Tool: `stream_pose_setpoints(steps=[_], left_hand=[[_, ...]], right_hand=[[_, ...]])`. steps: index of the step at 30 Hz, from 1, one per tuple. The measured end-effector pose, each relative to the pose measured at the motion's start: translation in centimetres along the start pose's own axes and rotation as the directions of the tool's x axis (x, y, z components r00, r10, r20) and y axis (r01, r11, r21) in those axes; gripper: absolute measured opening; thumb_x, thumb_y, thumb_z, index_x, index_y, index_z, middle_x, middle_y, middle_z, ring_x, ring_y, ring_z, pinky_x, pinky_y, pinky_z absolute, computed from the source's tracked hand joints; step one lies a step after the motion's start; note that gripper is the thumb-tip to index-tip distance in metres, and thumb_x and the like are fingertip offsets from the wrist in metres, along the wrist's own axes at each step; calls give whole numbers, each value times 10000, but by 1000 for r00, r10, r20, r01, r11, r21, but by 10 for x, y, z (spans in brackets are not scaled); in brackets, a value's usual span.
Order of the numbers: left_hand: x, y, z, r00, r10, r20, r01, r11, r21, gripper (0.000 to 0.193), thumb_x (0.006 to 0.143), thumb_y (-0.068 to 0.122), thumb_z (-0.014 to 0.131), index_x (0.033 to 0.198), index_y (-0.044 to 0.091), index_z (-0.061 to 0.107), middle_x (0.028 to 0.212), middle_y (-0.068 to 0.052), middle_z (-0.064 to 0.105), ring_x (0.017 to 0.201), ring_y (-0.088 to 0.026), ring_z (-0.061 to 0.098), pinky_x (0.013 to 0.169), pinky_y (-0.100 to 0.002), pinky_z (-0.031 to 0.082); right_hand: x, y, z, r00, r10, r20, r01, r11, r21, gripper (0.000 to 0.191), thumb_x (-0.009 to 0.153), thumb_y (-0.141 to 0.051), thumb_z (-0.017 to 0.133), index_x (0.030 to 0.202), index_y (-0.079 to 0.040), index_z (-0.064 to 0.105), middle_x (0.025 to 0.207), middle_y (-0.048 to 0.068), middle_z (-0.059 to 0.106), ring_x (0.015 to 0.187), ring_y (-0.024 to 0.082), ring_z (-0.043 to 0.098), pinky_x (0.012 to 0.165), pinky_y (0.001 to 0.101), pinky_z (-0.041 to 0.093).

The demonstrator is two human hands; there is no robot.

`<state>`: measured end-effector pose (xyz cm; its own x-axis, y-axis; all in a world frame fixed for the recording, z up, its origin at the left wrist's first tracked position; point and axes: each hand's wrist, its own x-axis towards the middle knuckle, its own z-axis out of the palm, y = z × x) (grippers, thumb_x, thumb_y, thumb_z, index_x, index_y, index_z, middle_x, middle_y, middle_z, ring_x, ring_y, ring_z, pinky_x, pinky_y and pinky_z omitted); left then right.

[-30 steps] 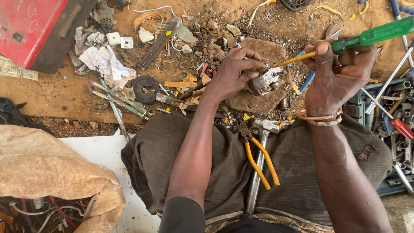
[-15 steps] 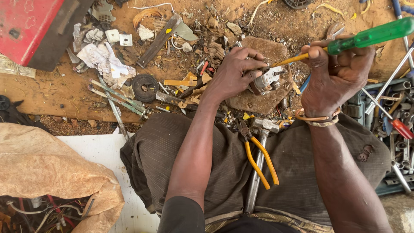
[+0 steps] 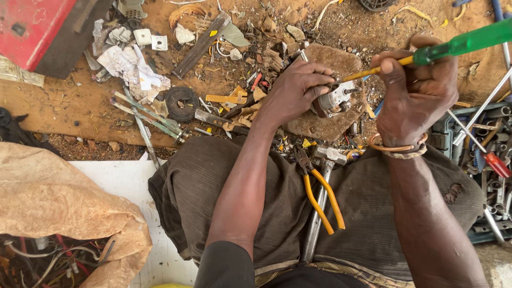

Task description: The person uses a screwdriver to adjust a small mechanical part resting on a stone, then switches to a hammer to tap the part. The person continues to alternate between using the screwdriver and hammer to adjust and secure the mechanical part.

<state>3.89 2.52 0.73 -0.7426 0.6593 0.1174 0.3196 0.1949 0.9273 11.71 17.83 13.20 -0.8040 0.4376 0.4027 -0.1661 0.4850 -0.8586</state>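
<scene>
Sacking (image 3: 53,208), tan and crumpled, fills the lower left corner, with tangled wires (image 3: 37,264) showing under its edge. Above it, in the top left, sits a red box (image 3: 32,26) on the dirt. To its right lie torn paper scraps (image 3: 130,66), a bundle of thin rods (image 3: 146,114) and a dark round disc (image 3: 182,103), all on the bare ground among chips and debris. A flat metal bar (image 3: 200,45) lies aslant above the disc.

Next comes the left hand (image 3: 293,93), fingers curled tight around a small motor (image 3: 333,100), which it pins against a flat stone (image 3: 325,90) just beyond the person's knees. The motor's silvery end faces right, its short shaft sticking out.

On the lap, on dark cloth, lie pliers (image 3: 320,197) with yellow handles, jaws pointing toward the stone, and just beside them a hammer (image 3: 320,205) whose grey head rests near the cloth's far edge.

The right hand (image 3: 418,93) is closed around a screwdriver (image 3: 426,53), gripping where the yellow shank meets the green handle; the thumb presses along the shank. The tip reaches left and touches the top of the motor, right by the left hand's fingers. The green handle runs up toward the right edge. A cord bracelet (image 3: 397,149) circles the right wrist.

Farthest right, a tray (image 3: 440,138) holds a jumble of wrenches, sockets and a red-handled tool (image 3: 496,162).
</scene>
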Motion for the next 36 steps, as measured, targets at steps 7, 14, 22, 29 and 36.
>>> stream_pose_setpoints(steps=[7,14,22,29,36], left_hand=[[1,0,-4,1000,-10,28,11,998,-54,213,860,173,772,1072,187,792,1247,67,717,1172,-145,624,1094,-379,473],[1,2,-6,994,-103,48,107,990,-92,210,861,186,766,1068,212,788,1254,90,716,1215,-126,617,1121,-372,470],[0,0,-8,992,-97,85,108,986,-129,236,843,163,767,1074,210,782,1306,79,695,1288,-140,563,1192,-427,379],[1,0,-11,990,-101,103,114,984,-137,252,839,136,781,1084,195,783,1323,62,689,1308,-152,554,1199,-452,345],[1,-2,-13,988,-104,110,118,984,-130,283,833,140,776,1112,188,776,1322,64,689,1282,-159,568,1188,-421,399]], right_hand=[[-3,5,-2,997,-67,48,64,995,73,359,1103,-11,812,1307,-3,517,1076,208,691,1006,236,725,882,315,649],[-3,13,-9,996,42,81,-59,975,215,374,1022,-159,804,1285,-84,548,1068,107,778,1035,170,789,916,285,693],[-4,17,-11,991,131,33,-132,990,55,287,1029,-98,803,1241,-22,626,1054,168,764,914,225,754,780,313,644],[-2,15,-10,989,136,50,-133,990,-53,218,1001,-29,782,1184,19,673,956,200,722,770,242,648,659,312,533],[0,15,-9,990,82,115,-97,985,139,207,1038,-40,762,1187,-24,619,1098,144,740,967,190,725,878,311,634]])
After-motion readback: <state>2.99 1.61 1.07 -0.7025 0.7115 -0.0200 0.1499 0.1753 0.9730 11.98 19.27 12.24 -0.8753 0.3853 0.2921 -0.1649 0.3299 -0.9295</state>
